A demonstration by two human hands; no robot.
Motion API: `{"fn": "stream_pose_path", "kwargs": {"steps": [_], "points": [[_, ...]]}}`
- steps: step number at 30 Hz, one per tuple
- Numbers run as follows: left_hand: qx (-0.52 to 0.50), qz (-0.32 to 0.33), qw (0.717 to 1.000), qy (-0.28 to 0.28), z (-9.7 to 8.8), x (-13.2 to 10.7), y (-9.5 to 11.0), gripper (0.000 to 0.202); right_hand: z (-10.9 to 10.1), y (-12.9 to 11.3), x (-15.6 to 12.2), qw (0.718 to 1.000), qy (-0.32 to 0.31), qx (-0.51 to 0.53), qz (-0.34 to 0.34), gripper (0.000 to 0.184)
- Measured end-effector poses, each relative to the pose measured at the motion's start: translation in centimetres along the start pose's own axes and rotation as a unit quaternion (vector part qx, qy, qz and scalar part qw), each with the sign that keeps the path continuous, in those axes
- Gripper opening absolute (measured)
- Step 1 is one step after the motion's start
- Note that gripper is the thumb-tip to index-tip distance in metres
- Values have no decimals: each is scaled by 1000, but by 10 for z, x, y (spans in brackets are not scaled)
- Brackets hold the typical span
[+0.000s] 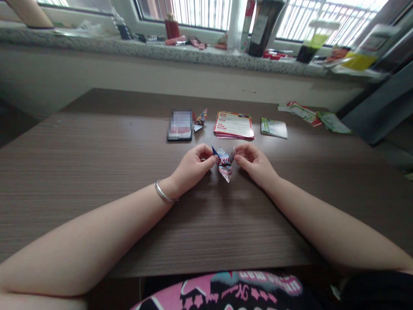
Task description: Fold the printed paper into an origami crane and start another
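Observation:
A folded paper crane [225, 165] in blue, white and red print is between my two hands, just above or on the brown table. My left hand [196, 164], with a silver bangle at the wrist, pinches its dark blue pointed end between thumb and fingers. On the other side, my right hand [254, 163] has thumb and fingertips closed on the opposite pointed end. The paper's wings spread apart between them, one pointing toward me. Behind my left hand a second folded paper figure [201, 119], in red and yellow print, rests beside a dark-framed device [180, 125] with a blurred screen.
A stack of printed cards [234, 125] lies beyond the crane, with a smaller stack [273, 128] to its right. Green and red wrappers [305, 113] are at the table's far right. Bottles and a dark cup [263, 30] line the granite windowsill [206, 55].

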State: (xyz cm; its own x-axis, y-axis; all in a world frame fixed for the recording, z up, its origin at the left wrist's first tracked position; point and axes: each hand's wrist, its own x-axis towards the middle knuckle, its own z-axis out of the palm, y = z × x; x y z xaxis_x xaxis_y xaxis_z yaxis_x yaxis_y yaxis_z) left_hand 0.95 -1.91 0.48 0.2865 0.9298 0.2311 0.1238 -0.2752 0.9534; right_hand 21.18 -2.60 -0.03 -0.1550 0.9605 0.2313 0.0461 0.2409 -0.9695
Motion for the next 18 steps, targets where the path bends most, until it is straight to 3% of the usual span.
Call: {"fn": "stream_pose_path", "kwargs": {"steps": [11, 18], "points": [[21, 19, 999, -17, 0, 0, -4, 18, -1, 4, 3, 993, -10, -115, 13, 22], [23, 34, 999, -28, 0, 0, -2, 20, 1, 6, 3, 993, 50, -101, -19, 17]]}}
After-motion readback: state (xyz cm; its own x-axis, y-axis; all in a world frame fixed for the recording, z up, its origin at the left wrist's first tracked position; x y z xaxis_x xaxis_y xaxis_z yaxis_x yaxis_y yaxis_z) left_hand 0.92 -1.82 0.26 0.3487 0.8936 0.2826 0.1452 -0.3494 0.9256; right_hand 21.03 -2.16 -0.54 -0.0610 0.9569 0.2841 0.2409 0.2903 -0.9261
